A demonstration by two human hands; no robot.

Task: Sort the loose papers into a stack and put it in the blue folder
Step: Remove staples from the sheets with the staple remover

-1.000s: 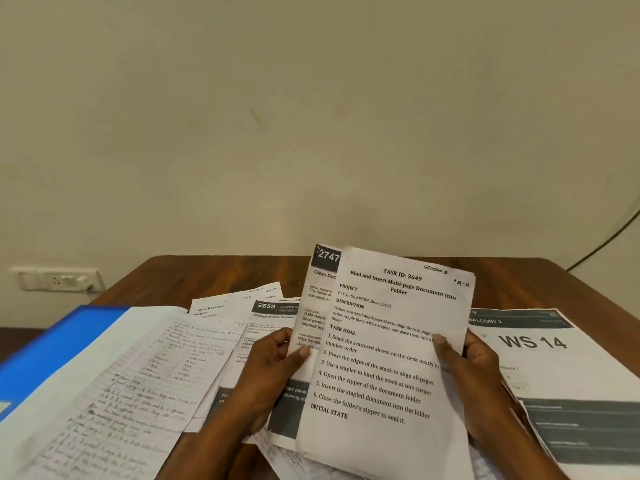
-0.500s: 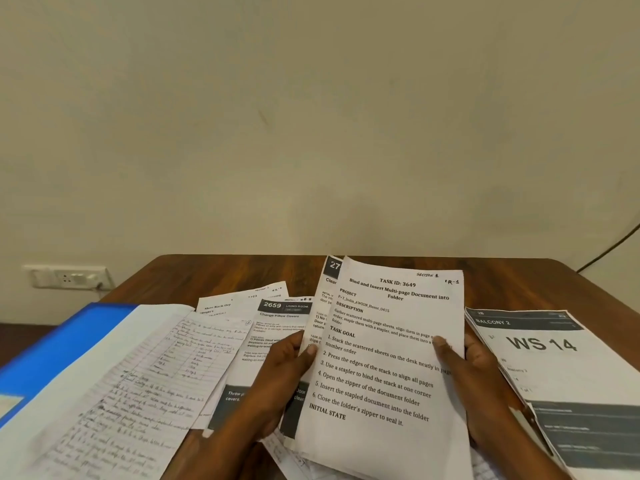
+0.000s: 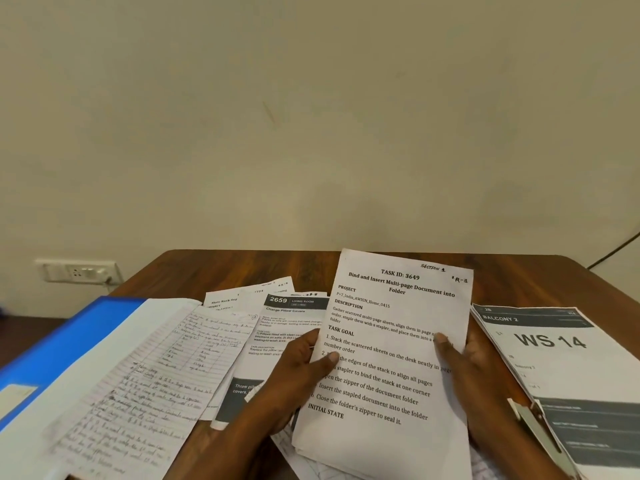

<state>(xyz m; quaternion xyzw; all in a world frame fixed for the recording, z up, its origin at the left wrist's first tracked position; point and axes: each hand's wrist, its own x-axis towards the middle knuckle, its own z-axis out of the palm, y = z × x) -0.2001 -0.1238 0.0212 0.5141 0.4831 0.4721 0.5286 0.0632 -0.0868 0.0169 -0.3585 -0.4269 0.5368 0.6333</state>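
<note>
While held upright between both hands: stack [image 3: 391, 358], raised over the table [image 3: 214, 268], top sheet facing the camera.
Left hand [image 3: 298, 372]: grips the stack's left edge, thumb laid across the print.
Right hand [image 3: 467, 372]: grips the right edge, thumb on the front, fingers hidden behind.
Long axis of stack: runs away from the body, tilted slightly to the right at the top.
Folder [image 3: 65, 344]: blue, far left, well apart from the stack, lying open with a handwritten sheet [image 3: 149, 382] on it.
Loose papers: 2659 sheet [image 3: 277, 337] just left of the stack, WS 14 sheet [image 3: 554, 368] just right of it, more under the hands.
Nearer hand to folder: left, by a clear margin.
Nearer hand to WS 14 sheet: right, almost touching.
Step, as judged: gathering not yet finished; next likely a reach sideways for a neighbouring sheet.
Risk: stack slipping once held by one hand.
</note>
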